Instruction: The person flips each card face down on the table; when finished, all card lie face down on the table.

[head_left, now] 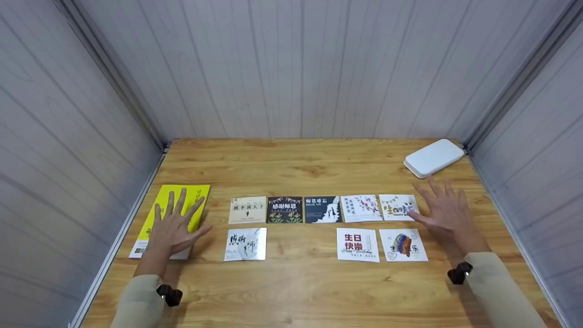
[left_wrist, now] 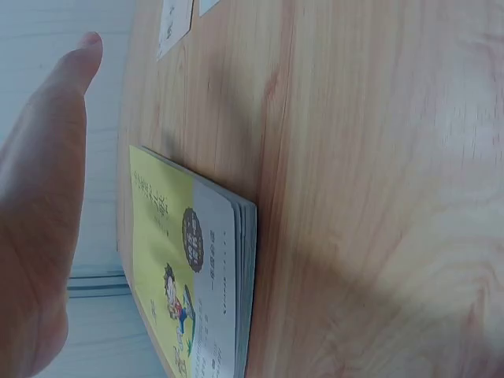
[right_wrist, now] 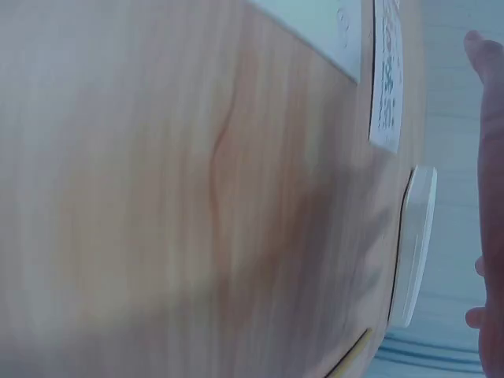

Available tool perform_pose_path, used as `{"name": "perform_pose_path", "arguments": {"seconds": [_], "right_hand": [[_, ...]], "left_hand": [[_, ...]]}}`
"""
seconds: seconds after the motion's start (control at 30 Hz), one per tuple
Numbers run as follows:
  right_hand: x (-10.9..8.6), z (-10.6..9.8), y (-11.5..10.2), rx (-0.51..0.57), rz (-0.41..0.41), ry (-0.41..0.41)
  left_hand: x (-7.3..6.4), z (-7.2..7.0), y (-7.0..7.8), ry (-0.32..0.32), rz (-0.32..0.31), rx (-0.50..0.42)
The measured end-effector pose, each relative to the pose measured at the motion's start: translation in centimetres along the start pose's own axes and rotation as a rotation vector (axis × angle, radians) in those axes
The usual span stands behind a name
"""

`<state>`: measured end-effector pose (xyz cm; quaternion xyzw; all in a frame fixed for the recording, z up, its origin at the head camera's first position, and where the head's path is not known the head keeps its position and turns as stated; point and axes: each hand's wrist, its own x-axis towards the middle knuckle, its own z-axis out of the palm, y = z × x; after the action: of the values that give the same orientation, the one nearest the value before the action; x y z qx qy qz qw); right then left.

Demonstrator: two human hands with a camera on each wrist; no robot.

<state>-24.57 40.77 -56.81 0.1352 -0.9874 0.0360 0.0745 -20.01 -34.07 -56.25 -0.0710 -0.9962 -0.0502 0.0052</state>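
Observation:
My left hand (head_left: 174, 230) is spread over a yellow and white book (head_left: 149, 224), fingers apart and nothing in its grasp. The left wrist view shows this hand (left_wrist: 43, 189) raised above the book's cover (left_wrist: 177, 252). On the other side, my right hand (head_left: 446, 212) is spread too. Its thumb overlaps the right edge of a birthday card (head_left: 395, 205) that ends the upper row. Below that lies a white card with a colourful drawing (head_left: 403, 246). The right wrist view shows the hand (right_wrist: 492, 205) held above the table.
Several square greeting cards form an upper row, including a black card (head_left: 284, 210) and a navy card (head_left: 322, 209). Below lie a grey-white card (head_left: 245, 244) and a red-lettered card (head_left: 357, 245). A white case (head_left: 434, 158) sits at the back right. Pale panels (head_left: 282, 68) enclose the wooden table (head_left: 282, 291).

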Motion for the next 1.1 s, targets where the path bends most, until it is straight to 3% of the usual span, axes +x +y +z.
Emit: {"name": "perform_pose_path", "arguments": {"seconds": [0.33, 0.47, 0.8, 1.1], "right_hand": [[3.4, 0.7, -3.9, -0.001, -0.125, 0.118], [4.8, 1.2, -6.1, 0.016, -0.16, 0.127], [8.0, 1.1, -13.5, 0.21, -0.153, -0.045], [10.9, 1.6, -20.6, 0.289, -0.225, -0.076]], "left_hand": [[-0.8, -0.5, -1.3, -0.043, -0.032, -0.05], [-1.0, -0.8, -1.6, -0.061, -0.037, -0.061], [-0.4, -1.6, -0.8, 0.006, 0.018, -0.142], [1.7, -1.6, 1.7, -0.032, -0.028, -0.287]]}}
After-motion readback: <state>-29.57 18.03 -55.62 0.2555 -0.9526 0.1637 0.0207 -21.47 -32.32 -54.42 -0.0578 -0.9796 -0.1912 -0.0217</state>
